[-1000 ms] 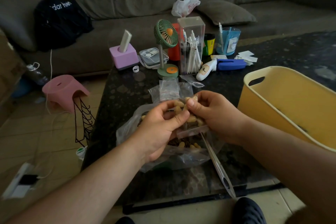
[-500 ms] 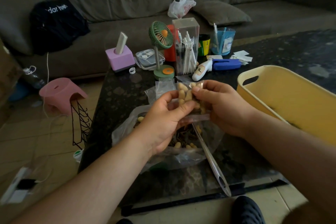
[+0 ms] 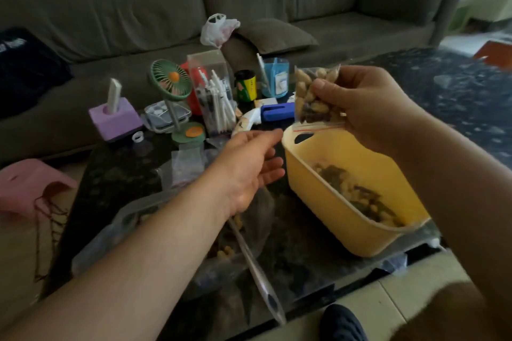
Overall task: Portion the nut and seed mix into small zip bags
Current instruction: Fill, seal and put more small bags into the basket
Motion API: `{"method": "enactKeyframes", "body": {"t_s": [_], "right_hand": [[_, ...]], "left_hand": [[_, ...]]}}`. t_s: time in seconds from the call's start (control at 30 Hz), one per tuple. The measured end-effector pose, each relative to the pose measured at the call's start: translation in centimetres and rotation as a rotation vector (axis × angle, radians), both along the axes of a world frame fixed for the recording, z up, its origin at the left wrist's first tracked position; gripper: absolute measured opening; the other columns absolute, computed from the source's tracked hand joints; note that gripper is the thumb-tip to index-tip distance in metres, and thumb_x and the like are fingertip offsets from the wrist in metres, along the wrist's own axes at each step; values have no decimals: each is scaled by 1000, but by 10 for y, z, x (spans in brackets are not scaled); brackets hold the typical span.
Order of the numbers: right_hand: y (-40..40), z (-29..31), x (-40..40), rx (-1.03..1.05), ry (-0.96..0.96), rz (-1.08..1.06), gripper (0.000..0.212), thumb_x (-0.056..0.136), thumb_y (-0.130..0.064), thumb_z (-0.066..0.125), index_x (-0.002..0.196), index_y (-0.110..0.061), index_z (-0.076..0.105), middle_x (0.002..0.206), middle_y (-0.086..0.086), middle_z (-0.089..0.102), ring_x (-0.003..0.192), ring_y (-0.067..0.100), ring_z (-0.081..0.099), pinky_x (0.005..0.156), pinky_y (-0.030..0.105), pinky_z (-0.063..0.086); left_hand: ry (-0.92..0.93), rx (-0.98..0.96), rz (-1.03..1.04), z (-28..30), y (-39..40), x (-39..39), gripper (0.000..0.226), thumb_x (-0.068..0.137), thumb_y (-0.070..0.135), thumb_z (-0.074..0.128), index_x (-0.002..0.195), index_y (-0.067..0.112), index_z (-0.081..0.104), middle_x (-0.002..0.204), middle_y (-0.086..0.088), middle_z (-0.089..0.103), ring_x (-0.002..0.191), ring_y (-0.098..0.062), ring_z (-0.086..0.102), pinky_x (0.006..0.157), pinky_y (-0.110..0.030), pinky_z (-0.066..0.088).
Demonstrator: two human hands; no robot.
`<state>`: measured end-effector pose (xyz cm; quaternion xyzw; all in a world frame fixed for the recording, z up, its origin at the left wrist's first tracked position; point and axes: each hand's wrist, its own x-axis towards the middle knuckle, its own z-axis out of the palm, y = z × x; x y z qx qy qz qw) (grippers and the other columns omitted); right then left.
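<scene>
Above the near end of the yellow tub (image 3: 327, 210), the right hand (image 3: 368, 108) holds a filled small zip bag (image 3: 314, 97) upside down, its red-lined seal strip at the bottom. The thumb presses the front of the bag against the fingers behind it; the grip sits on the bag's body, not on the seal. The left hand (image 3: 249, 163) hangs empty between the tub and the large open supply bag (image 3: 166, 230), its fingers loosely spread and slightly curled, touching nothing.

Hazards from this position:

1. Seal failure. Whether the zip is fully closed along its length cannot be told. With the opening facing down, any unsealed section would probably let nuts fall onto the dark table (image 3: 116, 174) or into the tub.
2. Squeeze pressure. A hard pinch on the packed contents could force the seal open.
3. Missed drop. The bag hangs over the tub's rim near the handle cut-out, not its centre. A release here may catch the rim and land outside, away from the filled bags already lying in the tub.
4. Scoop disturbance. The clear scoop handle (image 3: 257, 274) projects from the supply bag under the left forearm; a careless sweep could tip it and spill the mix.
</scene>
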<state>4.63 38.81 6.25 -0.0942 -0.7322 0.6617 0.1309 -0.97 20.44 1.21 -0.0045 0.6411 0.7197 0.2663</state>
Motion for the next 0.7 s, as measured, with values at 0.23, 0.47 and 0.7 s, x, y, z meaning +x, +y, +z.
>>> {"method": "enactKeyframes", "body": {"t_s": [0.23, 0.47, 0.7], "right_hand": [[40, -32, -2, 637, -317, -20, 18, 93, -32, 75, 109, -28, 68, 96, -5, 72, 83, 10, 72, 68, 27, 57], [37, -52, -10, 868, -446, 103, 30, 95, -36, 72, 123, -27, 66, 99, -6, 68, 88, 11, 69, 83, 33, 62], [13, -53, -5, 859, -452, 120, 40, 93, -41, 75, 122, -26, 51, 101, -7, 61, 88, 9, 62, 72, 26, 53]], "left_hand": [[-117, -136, -94, -35, 48, 17, 48, 91, 23, 82, 126, 18, 49, 117, -15, 71, 98, -29, 75, 67, -39, 64], [130, -98, -15, -42, 39, 43, 20, 100, 8, 67, 116, 15, 55, 109, -15, 67, 72, -19, 74, 64, -36, 63], [348, -62, 23, -52, 22, 71, 18, 99, 13, 69, 106, 20, 55, 94, -3, 68, 80, -20, 75, 66, -41, 65]]}}
